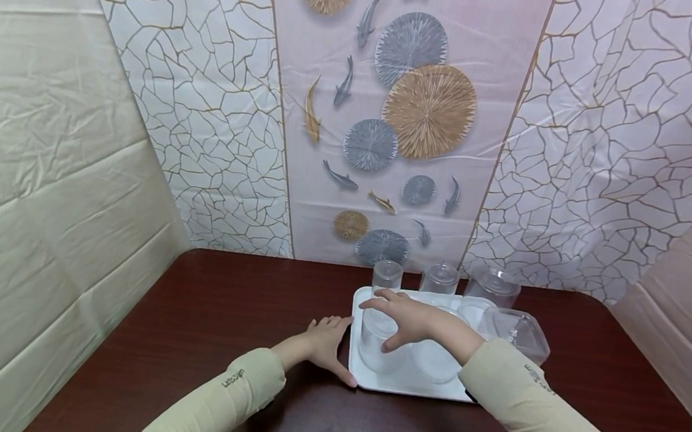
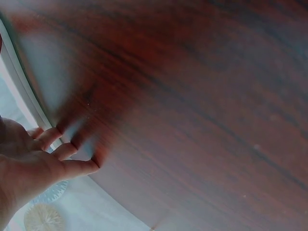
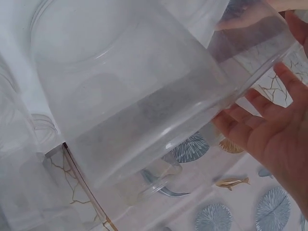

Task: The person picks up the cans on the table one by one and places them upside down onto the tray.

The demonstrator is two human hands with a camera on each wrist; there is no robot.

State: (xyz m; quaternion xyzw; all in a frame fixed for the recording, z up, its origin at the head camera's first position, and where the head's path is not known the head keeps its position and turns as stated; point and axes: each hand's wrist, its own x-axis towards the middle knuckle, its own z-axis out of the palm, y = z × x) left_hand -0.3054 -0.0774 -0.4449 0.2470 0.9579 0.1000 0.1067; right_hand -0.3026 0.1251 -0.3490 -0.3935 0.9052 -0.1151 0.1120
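Observation:
A white tray [image 1: 417, 385] holds several clear containers. At its left edge, my left hand [image 1: 327, 343] rests with fingers spread; in the left wrist view the left hand [image 2: 36, 166] has its fingers beside the tray's rim [image 2: 21, 94]. My right hand [image 1: 413, 321] is at the top of the front-left clear cylindrical container [image 1: 380, 353], thumb on the near side and fingers spread toward the far left. In the right wrist view, the right hand's [image 3: 276, 130] fingertips are along the edge of the clear container [image 3: 139, 110]; firm contact cannot be confirmed.
Another clear round container [image 1: 434, 364] stands to the right on the tray. Along the back are a narrow clear cylinder [image 1: 387, 278], a middle one [image 1: 439, 282] and a wider one [image 1: 492, 288]. A clear angular container [image 1: 535, 339] sits at the right. The brown table [image 1: 220, 315] meets a patterned wall covering.

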